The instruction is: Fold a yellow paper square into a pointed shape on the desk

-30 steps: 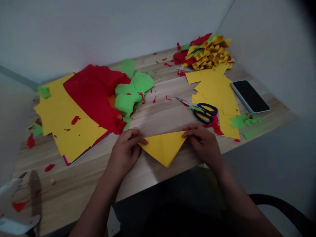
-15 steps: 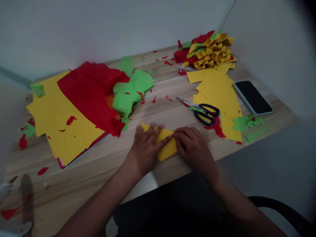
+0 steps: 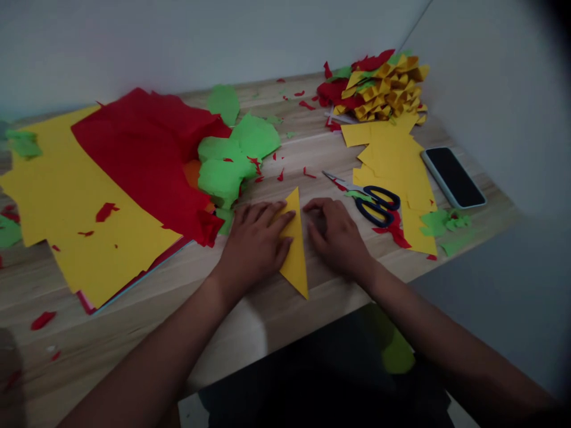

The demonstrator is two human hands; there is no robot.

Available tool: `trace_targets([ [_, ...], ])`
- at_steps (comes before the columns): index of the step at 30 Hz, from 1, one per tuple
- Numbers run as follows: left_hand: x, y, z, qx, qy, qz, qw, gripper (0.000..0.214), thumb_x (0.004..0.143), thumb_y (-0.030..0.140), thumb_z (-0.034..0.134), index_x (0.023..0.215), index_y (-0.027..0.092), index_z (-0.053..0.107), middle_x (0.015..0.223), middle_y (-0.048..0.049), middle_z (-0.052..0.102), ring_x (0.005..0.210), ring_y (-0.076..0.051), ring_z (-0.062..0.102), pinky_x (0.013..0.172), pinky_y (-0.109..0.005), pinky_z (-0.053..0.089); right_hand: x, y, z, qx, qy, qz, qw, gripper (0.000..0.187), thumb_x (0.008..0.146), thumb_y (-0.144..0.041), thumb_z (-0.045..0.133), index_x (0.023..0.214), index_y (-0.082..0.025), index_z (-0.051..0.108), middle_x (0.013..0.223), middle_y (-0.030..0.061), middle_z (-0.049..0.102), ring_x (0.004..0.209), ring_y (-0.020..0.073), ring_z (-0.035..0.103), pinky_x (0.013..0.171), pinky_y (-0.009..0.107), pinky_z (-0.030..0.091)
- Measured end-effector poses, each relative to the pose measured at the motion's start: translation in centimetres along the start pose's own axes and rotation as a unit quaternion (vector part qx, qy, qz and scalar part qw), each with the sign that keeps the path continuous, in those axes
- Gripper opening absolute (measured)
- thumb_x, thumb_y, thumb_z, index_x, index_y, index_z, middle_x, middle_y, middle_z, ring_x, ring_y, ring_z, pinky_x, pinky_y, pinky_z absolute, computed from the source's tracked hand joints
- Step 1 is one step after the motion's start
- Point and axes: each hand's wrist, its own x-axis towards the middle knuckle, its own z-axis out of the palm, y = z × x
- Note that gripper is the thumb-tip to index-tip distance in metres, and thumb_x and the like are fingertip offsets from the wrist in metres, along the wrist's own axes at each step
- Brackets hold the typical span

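A folded yellow paper triangle (image 3: pixel 296 258) lies on the table, with its long straight edge toward the right. My left hand (image 3: pixel 254 238) rests flat over its left side, fingers stretched and touching the paper. Just right of that edge is my right hand (image 3: pixel 339 235), its fingers loosely curled and its thumb apart from the index finger. Nothing shows in its grasp, and a small gap separates it from the triangle. Scissors (image 3: pixel 360 191) with dark blue handles lie beyond my right hand, near red and green scraps.
A large yellow sheet (image 3: pixel 75 202) and a red sheet (image 3: pixel 138 142) cover the left side, beside crumpled green paper (image 3: pixel 220 175). Yellow paper pieces (image 3: pixel 388 160) lie at right, below a pile of folded yellow pieces (image 3: pixel 392 89). A phone (image 3: pixel 454 178) is near the right edge.
My right hand has let go of the yellow paper and moved slightly away. The paper now shows as a triangle with its long edge nearly upright. The view has shifted a little.
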Motion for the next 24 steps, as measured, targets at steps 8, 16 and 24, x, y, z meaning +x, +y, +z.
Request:
trace_targets([
  [8,-0.3,0.1,0.2,0.005,0.008,-0.010,1.000,0.031,0.092,0.024,0.053,0.119,0.021,0.066,0.144,-0.0116,0.059,0.130,-0.035,0.050,0.108,-0.056,0.037,4.2,0.7,2.2,0.022,-0.057,-0.109,0.992,0.042,0.085,-0.008,0.050,0.126,-0.018,0.051,0.111,0.0091,0.066,0.103,0.0250,0.058,0.094,0.040,0.049],
  [16,-0.5,-0.4,0.3,0.009,-0.013,-0.018,1.000,0.044,0.096,0.027,0.048,0.138,0.025,0.058,0.157,-0.0087,0.049,0.145,-0.036,0.039,0.116,-0.062,0.025,3.8,0.8,1.8,0.076,-0.022,-0.082,0.993,0.051,0.080,-0.008,0.053,0.128,-0.023,0.047,0.110,0.0074,0.064,0.103,0.0227,0.059,0.090,0.037,0.050],
  [24,-0.3,-1.0,-0.2,-0.004,0.027,-0.021,0.999,0.031,0.091,0.029,0.057,0.120,0.022,0.067,0.139,-0.0111,0.062,0.131,-0.035,0.050,0.112,-0.056,0.034,4.0,0.6,2.0,0.022,-0.067,-0.106,0.992,0.058,0.079,-0.005,0.051,0.135,-0.019,0.048,0.117,0.0081,0.069,0.106,0.0269,0.056,0.099,0.043,0.048],
])
